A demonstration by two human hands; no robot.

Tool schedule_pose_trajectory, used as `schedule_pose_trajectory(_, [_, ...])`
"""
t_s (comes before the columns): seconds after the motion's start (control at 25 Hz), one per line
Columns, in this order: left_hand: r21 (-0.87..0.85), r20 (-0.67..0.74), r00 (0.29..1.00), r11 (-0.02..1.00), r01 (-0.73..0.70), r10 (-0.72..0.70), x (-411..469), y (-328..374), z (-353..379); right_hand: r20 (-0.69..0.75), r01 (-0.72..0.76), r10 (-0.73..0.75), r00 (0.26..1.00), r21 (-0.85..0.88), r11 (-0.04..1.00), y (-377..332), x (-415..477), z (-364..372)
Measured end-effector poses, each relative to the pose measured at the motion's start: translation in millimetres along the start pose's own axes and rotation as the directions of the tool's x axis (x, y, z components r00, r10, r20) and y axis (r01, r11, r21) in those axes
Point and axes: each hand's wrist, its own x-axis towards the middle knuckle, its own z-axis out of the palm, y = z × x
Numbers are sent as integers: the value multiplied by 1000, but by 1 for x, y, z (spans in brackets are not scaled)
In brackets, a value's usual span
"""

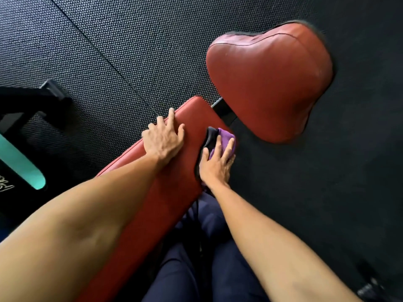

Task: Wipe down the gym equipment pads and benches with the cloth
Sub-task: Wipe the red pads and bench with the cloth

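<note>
My left hand (pixel 163 140) lies flat with fingers spread on the long red bench pad (pixel 174 188), at its left edge near the far end, holding nothing. My right hand (pixel 216 166) presses the purple-and-black cloth (pixel 225 137) against the pad's right edge with fingers straight and spread. The separate red seat pad (pixel 268 83) sits beyond the far end. White lettering (pixel 6 185) beside a teal shape (pixel 19 162) at the left is too blurred to read.

A gym: red padded bench (pixel 165 177), seat pad (pixel 268 83), black rubber floor (pixel 109 40).
</note>
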Motion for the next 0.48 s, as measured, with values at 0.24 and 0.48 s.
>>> schedule_pose_trajectory(0.24, [29, -5, 1000, 999, 14, -13, 2, 1, 0, -35, -120, 122, 992, 63, 991, -12, 14, -5])
schedule_pose_trajectory(0.48, [25, 29, 999, 999, 27, -28, 1, 0, -2, -95, -12, 15, 995, 24, 1000, 3, -29, 14])
